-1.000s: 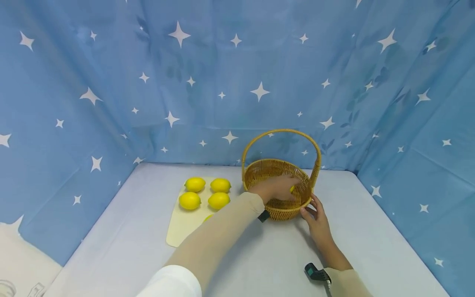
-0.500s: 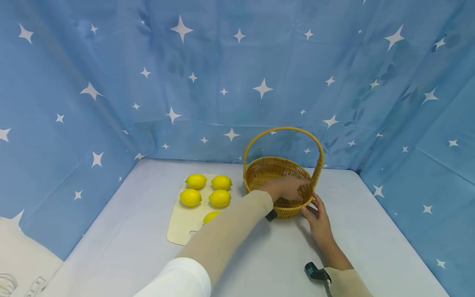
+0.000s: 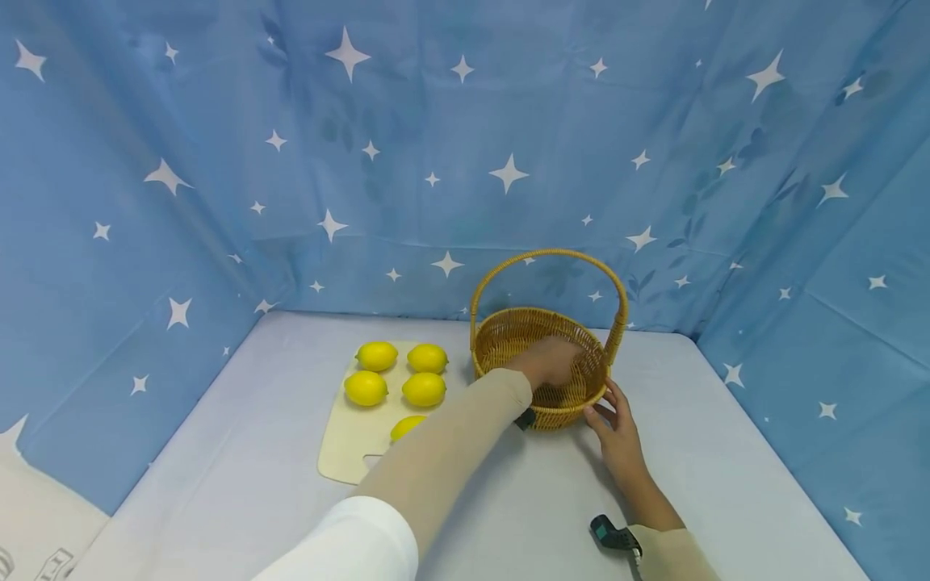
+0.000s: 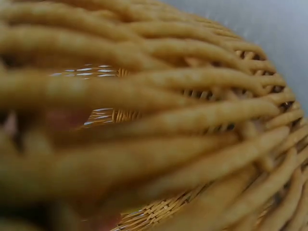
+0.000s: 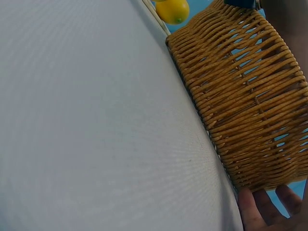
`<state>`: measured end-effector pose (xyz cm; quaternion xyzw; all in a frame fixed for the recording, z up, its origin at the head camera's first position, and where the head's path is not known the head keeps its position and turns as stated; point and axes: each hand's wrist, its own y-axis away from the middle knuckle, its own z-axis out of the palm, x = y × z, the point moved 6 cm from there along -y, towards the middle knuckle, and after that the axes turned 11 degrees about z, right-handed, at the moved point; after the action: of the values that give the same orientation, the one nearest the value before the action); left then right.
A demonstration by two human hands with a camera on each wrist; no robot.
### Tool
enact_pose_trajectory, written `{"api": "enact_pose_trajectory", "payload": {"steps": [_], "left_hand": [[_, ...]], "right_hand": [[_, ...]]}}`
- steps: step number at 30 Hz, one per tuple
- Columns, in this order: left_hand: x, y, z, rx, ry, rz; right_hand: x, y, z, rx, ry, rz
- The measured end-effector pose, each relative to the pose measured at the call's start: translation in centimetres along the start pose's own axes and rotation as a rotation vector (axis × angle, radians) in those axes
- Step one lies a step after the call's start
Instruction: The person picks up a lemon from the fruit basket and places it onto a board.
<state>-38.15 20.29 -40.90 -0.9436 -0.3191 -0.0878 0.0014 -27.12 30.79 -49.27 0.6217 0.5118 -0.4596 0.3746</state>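
Observation:
My left hand [image 3: 555,359] reaches down inside a round wicker basket [image 3: 552,416] with a tall arched handle. It looks blurred, and its fingertips and whatever may lie under them are hidden, so I cannot tell whether it holds anything. Close-up weave of the basket [image 4: 192,86] fills the left wrist view, with bits of the hand showing through gaps. At the basket's right side, my right hand [image 3: 621,444] rests its spread fingers and thumb against the outer wall. The right wrist view shows these fingers [image 5: 269,209] extended at the basket's lower end.
Left of the basket, several yellow lemons [image 3: 425,389] lie on a cream cutting board [image 3: 341,444], one partly behind my left sleeve [image 3: 450,444]. A pale cloth covers the table [image 3: 240,452]. Blue star-patterned curtains [image 3: 407,210] stand behind and at both sides.
The left hand shifts right inside the basket, then back left. A yellow patch by its fingers one second ago no longer shows. The right hand stays at the basket.

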Motion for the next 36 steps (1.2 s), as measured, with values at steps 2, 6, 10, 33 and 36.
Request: {"api": "enact_pose_trajectory", "payload": {"steps": [2,6,10,33,36], "left_hand": [[-0.2,0.1,-0.2,0.004,0.004,-0.016],[-0.5,0.4,-0.4,0.027,0.022,-0.051],[-0.6,0.8,-0.3,0.054,0.054,-0.052],[-2.3,3.3,0.1,-0.116,-0.026,-0.180],[-2.6,3.7,-0.1,-0.100,-0.068,-0.175]], "right_hand": [[-0.1,0.0,0.0,0.002,0.002,-0.001],[-0.1,0.0,0.1,0.004,0.013,0.003],[0.1,0.1,-0.1,0.007,0.025,-0.006],[0.1,0.2,-0.2,0.022,0.041,-0.009],[0.1,0.1,-0.1,0.020,0.041,-0.009]]}}
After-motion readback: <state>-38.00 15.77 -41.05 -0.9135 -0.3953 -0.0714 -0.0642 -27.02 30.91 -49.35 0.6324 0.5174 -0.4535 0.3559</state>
